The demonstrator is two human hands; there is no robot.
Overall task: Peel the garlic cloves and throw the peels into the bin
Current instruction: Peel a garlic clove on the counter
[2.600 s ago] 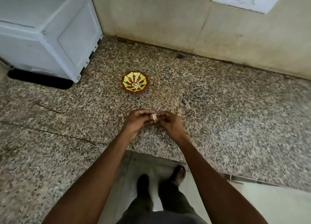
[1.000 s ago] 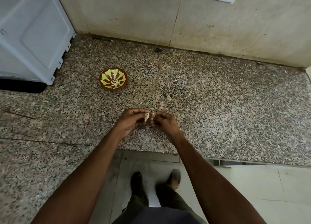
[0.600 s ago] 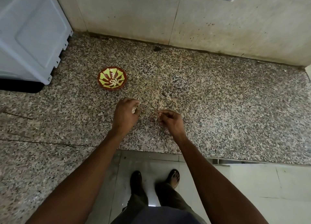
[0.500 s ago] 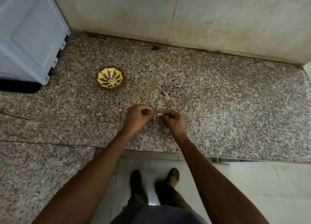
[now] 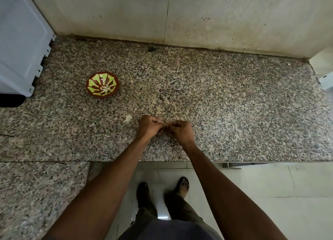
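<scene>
While both hands work close together over the counter (image 5: 234,113), the order from the left runs like this: a white appliance (image 5: 21,41) at the far edge, then the bowl (image 5: 102,84) with a few pale cloves (image 5: 104,91) in its bottom, well beyond and left of the fingers. Nearer, just left of the left hand's knuckles, a pale scrap lies on the stone; I take it for a peel (image 5: 128,118), though it could be a clove.

Next comes the left hand (image 5: 150,127), fingers curled in, thumb and fingertips meeting those of the right hand (image 5: 180,131), which is curled the same way. Something small is pinched where the fingertips touch, most likely the clove being peeled (it is hidden between them, so I cannot say how much skin is left on it).

To do this step well, I would hold the clove firmly with one hand and let the other catch a loose edge of skin and pull along the clove's length, not across. Keep the pieces in the fingers or drop them beside the scrap by the left knuckles, so that all can be gathered at once. No bin shows from where I stand, so the peels have yet to go anywhere.
</scene>
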